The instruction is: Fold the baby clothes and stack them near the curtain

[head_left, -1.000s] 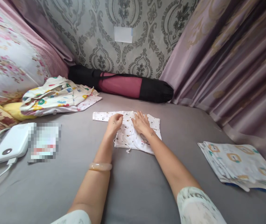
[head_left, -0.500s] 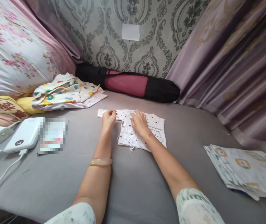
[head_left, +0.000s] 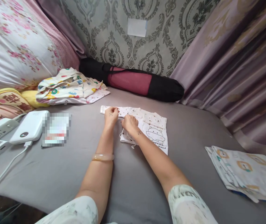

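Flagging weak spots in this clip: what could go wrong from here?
The loose string near the right hand could get trapped under the shirt. The left hand, curled at the sleeve, might drag it crooked. The cable running off the grey sheet could snag and tug the power bank.

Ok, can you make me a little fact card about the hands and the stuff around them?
Left hand: curled at a sleeve
Right hand: curled over the shirt, beside the left hand
Baby shirt: white, tiny prints, animal drawing
Under it: grey sheet
Left side: white power bank, power strip
Right side: folded patterned cloth
Back: long black-and-pink bag by the wall
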Available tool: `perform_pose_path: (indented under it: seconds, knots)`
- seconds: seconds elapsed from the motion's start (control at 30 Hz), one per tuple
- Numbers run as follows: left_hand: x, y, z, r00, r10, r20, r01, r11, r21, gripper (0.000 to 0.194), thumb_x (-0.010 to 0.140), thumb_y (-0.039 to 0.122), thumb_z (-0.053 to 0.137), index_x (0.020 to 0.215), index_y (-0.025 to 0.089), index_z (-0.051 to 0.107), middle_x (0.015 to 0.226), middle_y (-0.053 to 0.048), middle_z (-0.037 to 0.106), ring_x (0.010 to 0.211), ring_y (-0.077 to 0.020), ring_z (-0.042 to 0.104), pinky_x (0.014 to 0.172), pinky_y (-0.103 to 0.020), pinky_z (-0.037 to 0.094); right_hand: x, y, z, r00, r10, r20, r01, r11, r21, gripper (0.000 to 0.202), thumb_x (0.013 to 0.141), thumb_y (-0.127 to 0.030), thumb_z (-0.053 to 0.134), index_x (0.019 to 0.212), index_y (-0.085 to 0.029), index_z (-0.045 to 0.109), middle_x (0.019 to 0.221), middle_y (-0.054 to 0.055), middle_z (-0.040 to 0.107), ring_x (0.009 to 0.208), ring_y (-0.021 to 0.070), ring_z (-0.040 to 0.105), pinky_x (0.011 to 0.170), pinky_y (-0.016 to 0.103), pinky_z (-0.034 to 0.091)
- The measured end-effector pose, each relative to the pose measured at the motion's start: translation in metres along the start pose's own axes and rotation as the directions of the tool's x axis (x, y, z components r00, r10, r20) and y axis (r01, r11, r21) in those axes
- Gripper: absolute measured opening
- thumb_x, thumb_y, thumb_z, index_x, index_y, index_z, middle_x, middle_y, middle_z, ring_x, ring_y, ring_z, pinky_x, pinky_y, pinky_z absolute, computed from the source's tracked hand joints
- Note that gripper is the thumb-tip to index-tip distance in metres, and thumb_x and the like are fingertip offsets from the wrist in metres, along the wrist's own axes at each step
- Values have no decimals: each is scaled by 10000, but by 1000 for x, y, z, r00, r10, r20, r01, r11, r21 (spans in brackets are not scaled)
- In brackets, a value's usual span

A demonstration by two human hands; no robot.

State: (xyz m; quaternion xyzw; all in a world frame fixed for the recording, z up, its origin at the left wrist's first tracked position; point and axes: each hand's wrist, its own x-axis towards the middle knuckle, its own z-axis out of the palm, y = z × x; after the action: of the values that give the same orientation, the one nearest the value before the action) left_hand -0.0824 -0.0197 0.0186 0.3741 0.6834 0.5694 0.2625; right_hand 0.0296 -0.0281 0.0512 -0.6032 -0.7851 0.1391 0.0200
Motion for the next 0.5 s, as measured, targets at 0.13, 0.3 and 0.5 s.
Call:
perform_pose_path:
  seconds: [0.13,0.3,0.5]
  knots:
    - [1,-1,-1,1000,-21,-2,21,1000,-6,309,751,282,483,918,123,690,867,-109,739,860,-213,682,766,-299,515,12,-2,1,992,105,76,-116,982,150,288,815,-295,621,1060,-185,722,1017,139,729,1019,293,671,820,358,532]
    - [4,-2,-1,1000,-18,-2,18,1000,-16,303,747,283,496,908,119,693,873,-123,737,859,-225,680,765,-317,516,21,0,5,948,195,251,-309,755,578,95,739,-182,629,753,-130,707,736,89,733,612,188,676,513,248,527]
    - [6,-4,-2,1000,-18,-13,18,1000,-25,305,756,281,481,912,121,689,861,-117,736,851,-223,679,763,-317,511,13,-6,10,932,183,314,-357,627,693,124,757,-117,575,649,-130,634,557,28,669,403,107,551,392,198,455]
